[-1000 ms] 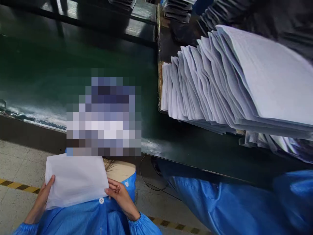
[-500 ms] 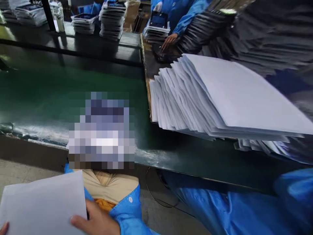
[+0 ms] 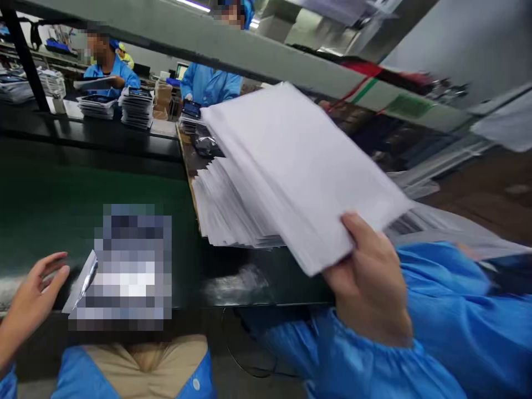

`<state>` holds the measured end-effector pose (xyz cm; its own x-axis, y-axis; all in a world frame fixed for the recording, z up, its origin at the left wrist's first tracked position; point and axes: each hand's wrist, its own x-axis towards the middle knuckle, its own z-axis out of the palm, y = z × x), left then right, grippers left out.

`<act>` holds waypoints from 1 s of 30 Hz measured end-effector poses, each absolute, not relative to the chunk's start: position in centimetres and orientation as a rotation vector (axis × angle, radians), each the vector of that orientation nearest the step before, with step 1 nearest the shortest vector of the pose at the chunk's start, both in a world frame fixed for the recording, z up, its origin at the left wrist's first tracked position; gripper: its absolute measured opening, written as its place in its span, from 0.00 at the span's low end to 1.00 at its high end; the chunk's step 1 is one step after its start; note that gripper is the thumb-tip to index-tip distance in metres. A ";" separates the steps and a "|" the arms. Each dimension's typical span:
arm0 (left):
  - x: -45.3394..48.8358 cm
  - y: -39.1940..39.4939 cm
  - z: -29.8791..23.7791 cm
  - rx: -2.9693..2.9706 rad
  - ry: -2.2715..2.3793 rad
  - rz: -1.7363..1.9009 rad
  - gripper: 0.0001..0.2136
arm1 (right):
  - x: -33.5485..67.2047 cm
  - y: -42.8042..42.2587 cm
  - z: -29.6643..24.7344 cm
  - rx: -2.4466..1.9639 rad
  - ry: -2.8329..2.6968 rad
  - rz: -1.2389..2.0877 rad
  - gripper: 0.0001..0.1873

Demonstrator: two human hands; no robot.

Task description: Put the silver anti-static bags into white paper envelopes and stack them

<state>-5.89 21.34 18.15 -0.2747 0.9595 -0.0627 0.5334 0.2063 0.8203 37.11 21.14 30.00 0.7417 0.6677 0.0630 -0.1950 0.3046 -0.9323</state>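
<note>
My right hand (image 3: 369, 277) pinches the near corner of a white flat envelope-like packet (image 3: 299, 160), thumb on top and fingers beneath. That packet is tilted over a fanned stack of similar white packets (image 3: 233, 216); whether it touches the stack I cannot tell. My left hand (image 3: 37, 296) is empty, fingers apart, above the bench's front edge. Just right of it lies a pixelated item (image 3: 133, 266), its details unreadable. A white and shiny edge (image 3: 85, 280) sticks out at the item's left side.
The dark green bench (image 3: 37, 188) runs across in front of me. Piles of flat pieces (image 3: 137, 108) stand along its far side. Co-workers in blue (image 3: 211, 83) are beyond it. Another blue sleeve (image 3: 469, 316) is close on my right. A beam (image 3: 266, 52) crosses overhead.
My right hand has carried the white packet from lower left over to the stack at right. My left hand has let go of it. The view has tilted up and turned right.
</note>
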 end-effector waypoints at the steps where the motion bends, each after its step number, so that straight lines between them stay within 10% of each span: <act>1: -5.3 22.1 17.7 1.433 1.912 0.886 0.33 | 38.1 22.8 30.3 -1.095 -0.496 0.609 0.11; 18: -3.2 22.7 18.0 1.389 1.620 0.895 0.15 | 41.6 22.5 27.9 -1.166 -0.464 1.069 0.13; 30: -1.1 20.5 19.8 0.967 1.418 0.911 0.26 | 24.4 18.7 13.1 -1.241 -0.876 1.340 0.23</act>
